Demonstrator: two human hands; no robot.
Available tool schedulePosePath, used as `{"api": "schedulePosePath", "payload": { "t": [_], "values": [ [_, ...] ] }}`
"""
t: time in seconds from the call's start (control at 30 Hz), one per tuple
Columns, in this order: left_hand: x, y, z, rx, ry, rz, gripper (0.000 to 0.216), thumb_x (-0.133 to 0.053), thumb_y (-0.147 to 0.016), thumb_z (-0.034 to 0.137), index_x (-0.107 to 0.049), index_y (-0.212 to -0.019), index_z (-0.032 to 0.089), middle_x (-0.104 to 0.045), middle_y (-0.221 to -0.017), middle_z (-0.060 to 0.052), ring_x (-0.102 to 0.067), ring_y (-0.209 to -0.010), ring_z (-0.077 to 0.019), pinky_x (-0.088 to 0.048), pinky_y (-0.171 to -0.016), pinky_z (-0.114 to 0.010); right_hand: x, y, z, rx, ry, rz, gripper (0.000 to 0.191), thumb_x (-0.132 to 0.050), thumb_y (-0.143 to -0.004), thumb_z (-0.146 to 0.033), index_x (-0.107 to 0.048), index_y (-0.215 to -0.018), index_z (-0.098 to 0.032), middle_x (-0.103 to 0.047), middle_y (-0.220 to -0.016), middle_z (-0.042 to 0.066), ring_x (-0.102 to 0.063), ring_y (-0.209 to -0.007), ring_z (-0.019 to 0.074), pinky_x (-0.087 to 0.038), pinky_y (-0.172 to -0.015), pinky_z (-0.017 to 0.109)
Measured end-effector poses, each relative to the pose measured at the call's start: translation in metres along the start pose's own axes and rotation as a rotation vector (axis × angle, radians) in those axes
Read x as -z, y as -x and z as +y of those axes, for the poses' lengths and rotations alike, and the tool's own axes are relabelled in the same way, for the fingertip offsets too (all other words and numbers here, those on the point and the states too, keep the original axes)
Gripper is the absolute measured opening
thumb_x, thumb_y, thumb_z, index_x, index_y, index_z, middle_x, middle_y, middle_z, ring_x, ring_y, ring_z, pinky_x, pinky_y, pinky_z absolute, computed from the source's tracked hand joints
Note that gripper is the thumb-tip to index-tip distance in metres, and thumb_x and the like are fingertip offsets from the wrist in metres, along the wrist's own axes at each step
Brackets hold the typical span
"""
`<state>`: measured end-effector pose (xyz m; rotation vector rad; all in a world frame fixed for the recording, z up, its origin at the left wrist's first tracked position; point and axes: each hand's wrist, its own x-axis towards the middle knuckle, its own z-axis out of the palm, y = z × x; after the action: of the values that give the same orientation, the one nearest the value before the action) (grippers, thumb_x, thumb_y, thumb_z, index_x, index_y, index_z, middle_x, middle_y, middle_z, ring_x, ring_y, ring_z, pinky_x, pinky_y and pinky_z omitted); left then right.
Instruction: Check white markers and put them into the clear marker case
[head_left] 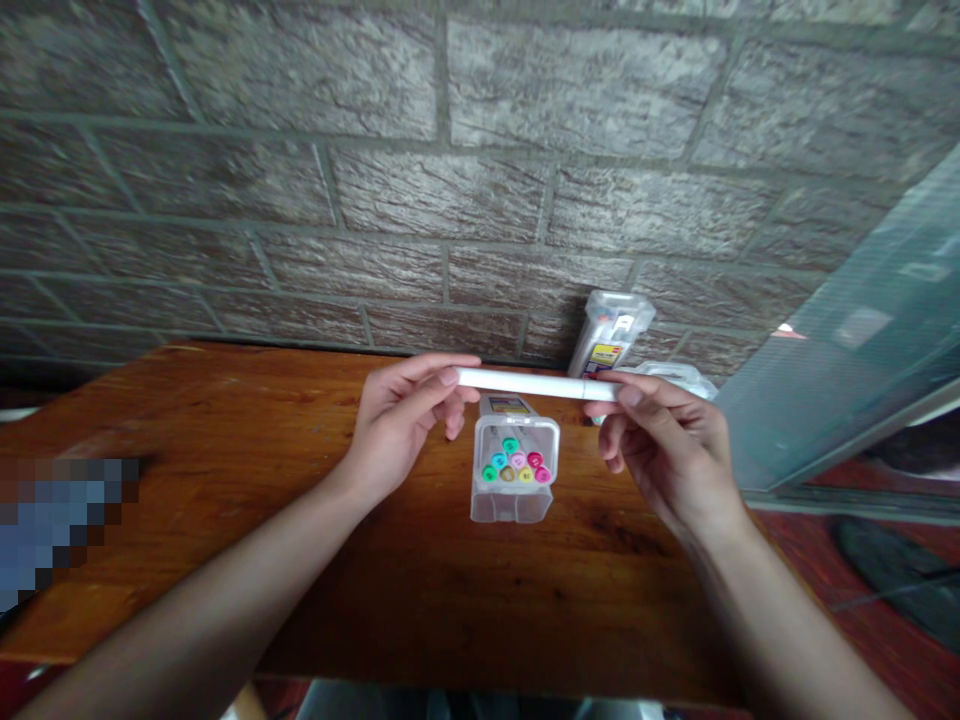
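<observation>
A white marker pen (525, 383) is held level in the air, stretched between both hands. My left hand (411, 410) pinches its left end between thumb and fingers. At the other end, past a thin seam in the barrel, my right hand (671, 425) grips it the same way. Below and between the hands, a clear plastic case (512, 506) lies on the table with its lid folded open toward me. Several markers (517, 461) lie inside, their coloured ends in green, blue, pink, red, yellow and brown facing me.
The wooden table (360, 590) meets a stone-brick wall (375, 200). Another clear marker case (611, 330) stands against the wall, and a further clear plastic container (675, 378) sits partly behind my right hand. A glass panel (840, 330) rises on the right. A pixelated patch covers something at left.
</observation>
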<state>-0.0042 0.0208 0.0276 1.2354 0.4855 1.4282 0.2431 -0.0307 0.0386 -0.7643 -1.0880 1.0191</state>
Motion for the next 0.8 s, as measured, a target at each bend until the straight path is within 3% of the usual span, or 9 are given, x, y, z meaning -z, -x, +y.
{"api": "schedulePosePath", "payload": {
  "t": [0.33, 0.8],
  "values": [
    [0.001, 0.0001, 0.0, -0.002, 0.026, 0.007, 0.024, -0.08, -0.085, 0.025, -0.087, -0.106, 0.014, -0.082, -0.079, -0.011, -0.06, -0.051, -0.0118, -0.048, -0.048, -0.024, -0.0021, 0.0009, -0.003, 0.008, 0.01, -0.006, 0.015, -0.08, -0.085, -0.025, -0.087, -0.098, -0.021, -0.085, -0.079, 0.006, -0.066, -0.042, 0.0131, -0.051, -0.034, 0.021],
    [-0.0022, 0.0014, 0.0007, -0.058, -0.02, 0.007, 0.018, -0.082, -0.085, 0.026, -0.089, -0.099, 0.018, -0.08, -0.074, -0.008, -0.057, -0.048, -0.0104, -0.046, -0.045, -0.023, 0.0004, 0.0, -0.0016, 0.03, 0.033, -0.003, 0.013, -0.082, -0.085, -0.028, -0.086, -0.095, -0.021, -0.083, -0.075, 0.006, -0.065, -0.041, 0.013, -0.05, -0.034, 0.021]
  ]
}}
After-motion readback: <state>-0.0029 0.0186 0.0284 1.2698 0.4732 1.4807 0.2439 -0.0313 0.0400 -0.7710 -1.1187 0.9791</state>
